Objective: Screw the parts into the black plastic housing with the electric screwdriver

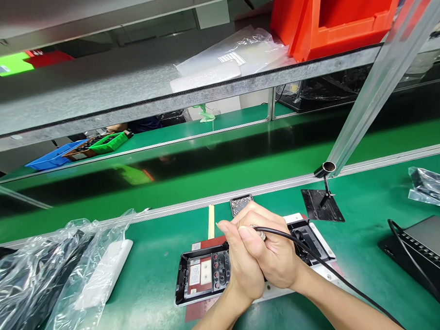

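Observation:
Both my hands are pressed together above the middle of a black plastic housing (pixel 182 275). A black cable (pixel 332 269) comes out from between them at a small metal fitting, runs over my right wrist and leaves at the lower right. My right hand (pixel 276 250) is closed around the cable's end. My left hand (pixel 243 263) is closed against the right, and what lies inside its fingers is hidden. Below, the housing's left part shows a labelled insert and round openings. A white panel (pixel 322 242) and a reddish-brown mat (pixel 197 312) show around it.
Behind my hands sits a small tray of metal parts (pixel 240 202). A black stand with a tube holder (pixel 325 203) is to its right. Bagged parts (pixel 73 270) lie left, a black device (pixel 424 247) right. Overhead, a shelf edge (pixel 153 101) carries a red bin (pixel 306 32).

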Demonstrator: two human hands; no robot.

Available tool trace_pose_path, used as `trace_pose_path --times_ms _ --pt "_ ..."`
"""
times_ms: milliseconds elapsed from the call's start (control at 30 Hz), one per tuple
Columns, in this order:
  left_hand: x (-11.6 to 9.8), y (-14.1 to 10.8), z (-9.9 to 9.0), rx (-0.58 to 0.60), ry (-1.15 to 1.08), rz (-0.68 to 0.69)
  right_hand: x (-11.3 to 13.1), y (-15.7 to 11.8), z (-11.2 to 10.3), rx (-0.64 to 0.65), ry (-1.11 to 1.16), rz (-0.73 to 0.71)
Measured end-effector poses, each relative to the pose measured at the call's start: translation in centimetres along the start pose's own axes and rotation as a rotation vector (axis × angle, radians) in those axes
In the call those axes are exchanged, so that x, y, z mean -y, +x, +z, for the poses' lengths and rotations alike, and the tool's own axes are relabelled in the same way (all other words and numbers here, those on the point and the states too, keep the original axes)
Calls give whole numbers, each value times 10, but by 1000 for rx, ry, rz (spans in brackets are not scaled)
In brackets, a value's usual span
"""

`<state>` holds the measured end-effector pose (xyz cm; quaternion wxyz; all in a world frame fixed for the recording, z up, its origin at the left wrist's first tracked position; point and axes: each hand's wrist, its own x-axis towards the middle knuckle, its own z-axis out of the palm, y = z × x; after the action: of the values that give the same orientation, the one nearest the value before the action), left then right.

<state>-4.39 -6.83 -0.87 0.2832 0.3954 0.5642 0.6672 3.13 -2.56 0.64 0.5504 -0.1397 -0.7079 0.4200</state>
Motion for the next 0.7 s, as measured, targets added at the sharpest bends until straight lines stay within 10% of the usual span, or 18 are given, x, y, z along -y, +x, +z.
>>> trace_pose_path --times_ms 700 --pt "2 -1 -2 50 -8 -23 -3 -2 0 12 25 6"
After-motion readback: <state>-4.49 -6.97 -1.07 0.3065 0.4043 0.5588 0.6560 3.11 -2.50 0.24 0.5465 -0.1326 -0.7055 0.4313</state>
